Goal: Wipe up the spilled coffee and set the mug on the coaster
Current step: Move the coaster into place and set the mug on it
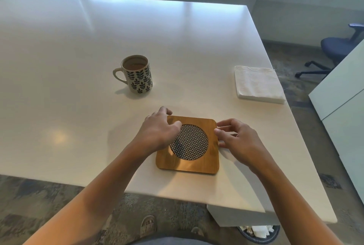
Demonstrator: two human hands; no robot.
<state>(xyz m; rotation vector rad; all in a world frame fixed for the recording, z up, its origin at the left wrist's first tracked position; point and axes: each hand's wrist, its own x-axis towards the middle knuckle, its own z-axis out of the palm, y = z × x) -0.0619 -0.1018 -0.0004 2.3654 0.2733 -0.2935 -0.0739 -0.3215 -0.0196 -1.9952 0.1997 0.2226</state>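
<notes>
Down near the table's [59,47] front edge, both hands at the wooden coaster [208,163]. Left hand [157,129] lying over its far-left corner, fingers curled loosely downward, fingertips past the far edge and on the wood; thumb reaching onto the rim of the woven round inset. Cannot tell whether these fingers actually grip the edge or only rest on it. Right hand [239,139] against the coaster's right edge, fingers [224,123] slightly spread and bent, tips touching the edge near the far-right corner, thumb tip pressed to the same side.

Beyond the left fingertips and a little to their left, well apart from them: the leaf-patterned mug [137,75], upright on the bare tabletop, handle pointing left, brown coffee inside. Not on the coaster.

Beyond the right fingertips and off to their right, near the table's right edge: a stack of white napkins [258,85], lying flat, untouched by either hand.

No clear coffee puddle to be made out around the fingers.
</notes>
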